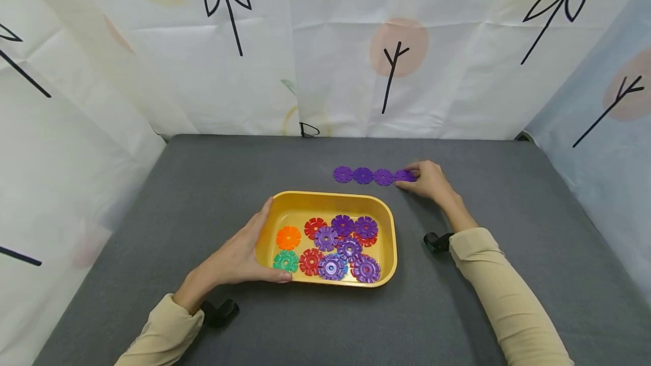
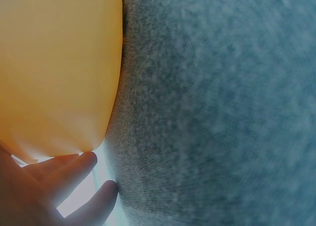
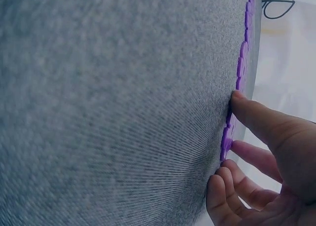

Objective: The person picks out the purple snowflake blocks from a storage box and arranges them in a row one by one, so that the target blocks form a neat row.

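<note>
Several purple flower-shaped plastic discs (image 1: 363, 175) lie in a joined row on the grey table beyond the tray. My right hand (image 1: 426, 181) pinches the disc at the row's right end between thumb and fingers. In the right wrist view the purple row (image 3: 242, 65) lies flat along the cloth, its near end between thumb (image 3: 254, 112) and fingers. My left hand (image 1: 244, 250) grips the left end of the yellow tray (image 1: 325, 199), thumb on the near rim and fingers along the left side. The left wrist view shows fingertips (image 2: 88, 159) against the tray's outer wall.
Inside the tray are loose flower discs: several purple ones (image 1: 366, 269), red ones (image 1: 310, 261), an orange one (image 1: 288, 238) and a green one (image 1: 286, 261). A patterned white curtain (image 1: 335, 83) hangs behind the grey table (image 1: 244, 162) and at both sides.
</note>
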`<state>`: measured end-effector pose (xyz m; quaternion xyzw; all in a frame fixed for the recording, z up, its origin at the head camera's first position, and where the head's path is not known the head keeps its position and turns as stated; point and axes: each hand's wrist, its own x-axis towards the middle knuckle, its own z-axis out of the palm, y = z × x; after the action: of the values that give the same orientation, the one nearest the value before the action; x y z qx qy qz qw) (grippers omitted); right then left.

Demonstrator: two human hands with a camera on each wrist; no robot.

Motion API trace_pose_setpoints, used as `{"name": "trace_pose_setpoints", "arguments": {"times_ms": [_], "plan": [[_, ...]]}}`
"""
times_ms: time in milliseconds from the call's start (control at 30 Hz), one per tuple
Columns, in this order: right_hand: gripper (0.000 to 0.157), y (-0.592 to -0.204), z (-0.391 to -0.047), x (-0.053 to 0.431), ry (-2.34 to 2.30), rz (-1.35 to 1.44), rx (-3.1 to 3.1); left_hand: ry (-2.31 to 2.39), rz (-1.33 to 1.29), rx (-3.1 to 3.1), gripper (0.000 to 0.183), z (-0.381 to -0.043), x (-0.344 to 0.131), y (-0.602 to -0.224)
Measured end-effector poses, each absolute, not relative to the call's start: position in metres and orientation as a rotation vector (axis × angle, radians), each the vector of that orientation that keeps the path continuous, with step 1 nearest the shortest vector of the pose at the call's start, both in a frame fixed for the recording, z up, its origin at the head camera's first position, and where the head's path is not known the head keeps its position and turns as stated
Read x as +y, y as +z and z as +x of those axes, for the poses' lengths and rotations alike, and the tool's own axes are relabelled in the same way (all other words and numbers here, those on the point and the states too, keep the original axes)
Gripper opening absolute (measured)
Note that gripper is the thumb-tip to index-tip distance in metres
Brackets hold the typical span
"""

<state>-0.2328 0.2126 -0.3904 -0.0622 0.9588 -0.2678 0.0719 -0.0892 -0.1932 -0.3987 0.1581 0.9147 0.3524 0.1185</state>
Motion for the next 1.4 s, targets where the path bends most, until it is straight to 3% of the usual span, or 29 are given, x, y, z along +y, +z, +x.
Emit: {"name": "trace_pose_setpoints", "arguments": {"times_ms": [667,1400], "plan": [[0.052,-0.387,-0.221,0.206,-0.903,-0.228,2.969,1.0,0.442,2.688,0.141,-0.089,-0.191,-0.398],[0.044,-0.341,-0.131,0.122,-1.169,-0.796,2.806,1.016,0.43,2.675,0.141,-0.089,-0.191,-0.399]]}}
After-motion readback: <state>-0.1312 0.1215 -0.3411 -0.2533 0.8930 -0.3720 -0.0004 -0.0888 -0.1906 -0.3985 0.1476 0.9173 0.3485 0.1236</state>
